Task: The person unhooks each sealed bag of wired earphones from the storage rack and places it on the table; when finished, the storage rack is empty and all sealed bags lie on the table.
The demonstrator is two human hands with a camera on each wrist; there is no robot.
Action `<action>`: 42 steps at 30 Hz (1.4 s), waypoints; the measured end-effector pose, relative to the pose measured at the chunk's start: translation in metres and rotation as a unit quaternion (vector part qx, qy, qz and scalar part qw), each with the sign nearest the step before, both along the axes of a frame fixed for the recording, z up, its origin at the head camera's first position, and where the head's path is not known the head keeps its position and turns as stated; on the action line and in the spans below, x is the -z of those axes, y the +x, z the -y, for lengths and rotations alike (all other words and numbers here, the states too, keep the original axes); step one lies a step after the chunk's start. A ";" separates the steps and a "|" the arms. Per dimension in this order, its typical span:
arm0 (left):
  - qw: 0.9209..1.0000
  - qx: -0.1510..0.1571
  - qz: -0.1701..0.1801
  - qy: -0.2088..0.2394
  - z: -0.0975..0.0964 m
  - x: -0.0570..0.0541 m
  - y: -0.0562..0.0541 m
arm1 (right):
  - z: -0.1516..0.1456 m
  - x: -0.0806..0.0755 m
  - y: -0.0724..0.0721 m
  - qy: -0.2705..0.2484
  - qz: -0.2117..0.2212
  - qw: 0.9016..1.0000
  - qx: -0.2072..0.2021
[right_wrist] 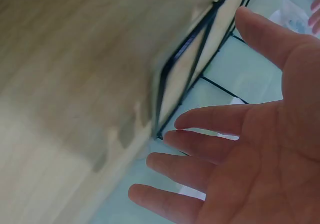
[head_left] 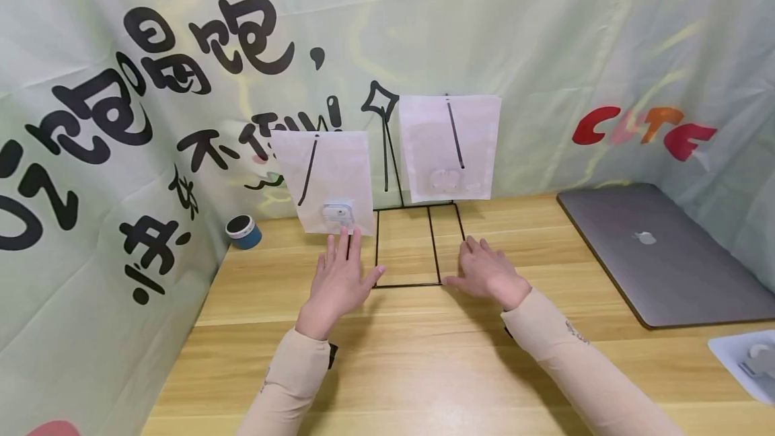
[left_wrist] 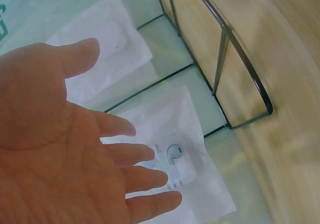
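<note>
A black wire rack stands on the wooden table, with two white pouches hanging from its upright arms. The left pouch shows a clear case with white earphones through it; a pale shape lies faintly inside the right pouch. My left hand has straight, spread fingers at the left side of the rack, just in front of the left pouch. Beside the rack's right front corner is my right hand, fingers extended. Neither palm holds anything in the wrist views; whether fingertips touch the rack is unclear.
A closed grey laptop lies to the right. At the right edge is a white card-like item with a small object on it. A small blue round container sits at the back left, near the printed cloth wall.
</note>
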State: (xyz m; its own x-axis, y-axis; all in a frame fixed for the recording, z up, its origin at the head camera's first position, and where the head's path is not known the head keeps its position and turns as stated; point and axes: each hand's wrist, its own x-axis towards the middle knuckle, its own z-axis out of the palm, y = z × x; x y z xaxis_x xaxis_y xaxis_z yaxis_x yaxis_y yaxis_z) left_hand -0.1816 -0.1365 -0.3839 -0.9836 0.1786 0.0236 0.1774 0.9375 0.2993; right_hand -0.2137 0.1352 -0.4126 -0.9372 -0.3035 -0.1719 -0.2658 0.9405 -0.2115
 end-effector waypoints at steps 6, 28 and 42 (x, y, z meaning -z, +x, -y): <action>1.000 -0.006 -0.001 0.006 0.003 -0.001 -0.002 | -0.003 0.005 -0.003 0.000 -0.001 1.000 0.007; 0.963 -0.168 -0.129 0.166 0.066 -0.043 -0.044 | -0.002 0.010 -0.005 -0.002 0.008 1.000 0.016; 0.920 -0.245 -0.163 0.258 0.084 -0.041 -0.078 | -0.003 0.012 -0.004 -0.003 0.011 1.000 0.015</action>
